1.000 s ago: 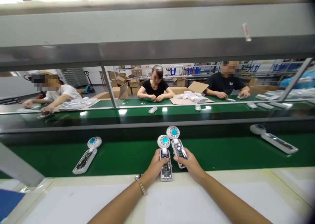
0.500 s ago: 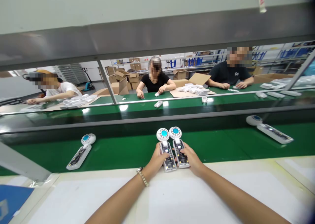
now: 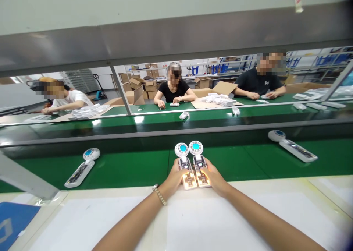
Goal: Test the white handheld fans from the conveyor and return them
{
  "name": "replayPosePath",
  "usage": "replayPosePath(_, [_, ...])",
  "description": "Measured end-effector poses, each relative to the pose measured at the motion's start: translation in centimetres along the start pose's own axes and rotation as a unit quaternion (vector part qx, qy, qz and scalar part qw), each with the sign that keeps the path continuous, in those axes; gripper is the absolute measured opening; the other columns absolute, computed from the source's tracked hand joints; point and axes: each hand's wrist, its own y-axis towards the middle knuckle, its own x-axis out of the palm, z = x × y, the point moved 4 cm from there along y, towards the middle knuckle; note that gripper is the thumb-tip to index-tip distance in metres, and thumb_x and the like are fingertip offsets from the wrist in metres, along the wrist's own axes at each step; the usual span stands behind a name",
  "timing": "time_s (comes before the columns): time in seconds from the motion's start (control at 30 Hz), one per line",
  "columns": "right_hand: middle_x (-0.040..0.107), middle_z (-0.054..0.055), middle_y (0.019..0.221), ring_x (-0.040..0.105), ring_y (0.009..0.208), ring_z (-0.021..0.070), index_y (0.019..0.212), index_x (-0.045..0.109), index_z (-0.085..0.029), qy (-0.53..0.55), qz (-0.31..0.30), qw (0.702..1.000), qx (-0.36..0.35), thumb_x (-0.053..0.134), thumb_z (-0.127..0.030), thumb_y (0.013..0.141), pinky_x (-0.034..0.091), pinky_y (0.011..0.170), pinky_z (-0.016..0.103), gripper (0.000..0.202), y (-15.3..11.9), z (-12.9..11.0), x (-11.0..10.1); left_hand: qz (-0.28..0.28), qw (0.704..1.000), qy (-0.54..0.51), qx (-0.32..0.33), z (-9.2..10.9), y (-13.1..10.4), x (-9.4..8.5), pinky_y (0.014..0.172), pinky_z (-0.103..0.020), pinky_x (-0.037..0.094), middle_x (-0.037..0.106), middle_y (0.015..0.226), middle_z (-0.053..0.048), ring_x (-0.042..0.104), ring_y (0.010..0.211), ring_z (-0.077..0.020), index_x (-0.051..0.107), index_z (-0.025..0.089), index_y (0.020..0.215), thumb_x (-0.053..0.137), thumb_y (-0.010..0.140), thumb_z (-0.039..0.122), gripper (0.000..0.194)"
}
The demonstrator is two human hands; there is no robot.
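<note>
My left hand [image 3: 176, 175] is closed around a white handheld device [image 3: 185, 164] with a round, slotted head and a blue centre. Its handle shows a bare circuit board, and my thumb presses on that board. Just beside it, my right hand [image 3: 211, 175] grips a second device [image 3: 200, 164] of the same kind, thumb on its board too. Yellow-orange lights glow in the lower part of both handles. Both are held side by side, heads away from me, over the near edge of the green conveyor belt [image 3: 132, 170]. The fingers beneath the handles are mostly hidden.
Similar devices lie on the near belt, one at left [image 3: 79, 173] and one at right [image 3: 298, 149]. White housings [image 3: 184, 115] rest on the far belt. Three co-workers sit opposite, near piled white parts [image 3: 217, 100]. A metal post [image 3: 27, 177] and blue folder [image 3: 16, 221] stand left.
Lights in both held devices have come on. The loose devices on the near belt have shifted left, while the far-belt housings have moved right. My hands have stayed nearly in place.
</note>
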Motion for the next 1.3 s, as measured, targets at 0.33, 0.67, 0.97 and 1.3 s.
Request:
replayPosePath(0.33, [0.061,0.006,0.106,0.056,0.103,0.0267,0.11,0.047,-0.024,0.015,0.001,1.0,-0.01,0.062,-0.03,0.067,0.043,0.088,0.042,0.047,-0.24,-0.3,0.23,-0.013,1.0,-0.002,-0.006,0.45,-0.22,0.29,0.069,-0.034,0.048,0.056,0.085,-0.003,0.059,0.075,-0.0184,0.041,0.018,0.101,0.059,0.06,0.008,0.045])
replayPosePath(0.67, [0.062,0.003,0.096,0.059,0.088,0.0206,0.109,0.048,-0.022,-0.019,0.013,1.0,-0.02,0.055,-0.022,0.067,0.045,0.079,0.034,0.043,0.2,0.17,-0.27,-0.031,0.999,0.006,-0.003,0.21,-0.07,0.08,0.071,-0.034,0.047,0.057,0.086,-0.003,0.06,0.077,-0.0176,0.043,0.019,0.1,0.059,0.061,0.008,0.044])
replayPosePath(0.97, [0.061,0.0,0.082,0.059,0.072,0.0168,0.105,0.048,-0.022,0.01,0.033,0.999,0.014,0.053,-0.023,0.065,0.046,0.066,0.029,0.04,-0.12,-0.17,0.21,-0.029,0.999,0.017,-0.004,0.09,-0.08,-0.02,0.075,-0.037,0.047,0.057,0.09,-0.004,0.06,0.082,-0.0196,0.043,0.02,0.102,0.063,0.062,0.012,0.045])
replayPosePath(1.3, [0.063,0.0,0.084,0.06,0.075,0.0192,0.11,0.047,-0.024,-0.002,0.026,1.0,0.016,0.054,-0.024,0.066,0.049,0.067,0.032,0.045,-0.09,-0.18,0.03,-0.027,0.999,0.017,-0.002,0.21,-0.09,0.04,0.076,-0.034,0.048,0.056,0.091,-0.003,0.059,0.083,-0.0178,0.042,0.02,0.104,0.058,0.061,0.006,0.047])
